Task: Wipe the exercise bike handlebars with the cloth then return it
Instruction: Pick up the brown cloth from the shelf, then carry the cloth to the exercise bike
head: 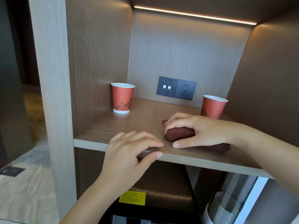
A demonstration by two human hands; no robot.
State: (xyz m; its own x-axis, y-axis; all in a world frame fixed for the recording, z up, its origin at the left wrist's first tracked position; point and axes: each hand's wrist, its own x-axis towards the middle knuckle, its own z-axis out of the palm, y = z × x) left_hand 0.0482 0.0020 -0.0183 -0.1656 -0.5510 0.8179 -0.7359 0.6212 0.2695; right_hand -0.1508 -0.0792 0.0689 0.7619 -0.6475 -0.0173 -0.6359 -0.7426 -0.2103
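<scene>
Cloth — dark red, rolled, on shelf near front edge, right of middle. Right hand laid over it, fingers curled round the roll, thumb flat on the board in front. Left hand at shelf lip, fingers loosely bent, holding nothing. Left cup at back corner, right cup just behind right hand. Bike not in view. Step, as judged: cloth either to be taken up or just set back — cannot tell which. Next: if taking, lift clear of right cup; if returning, release and withdraw.
</scene>
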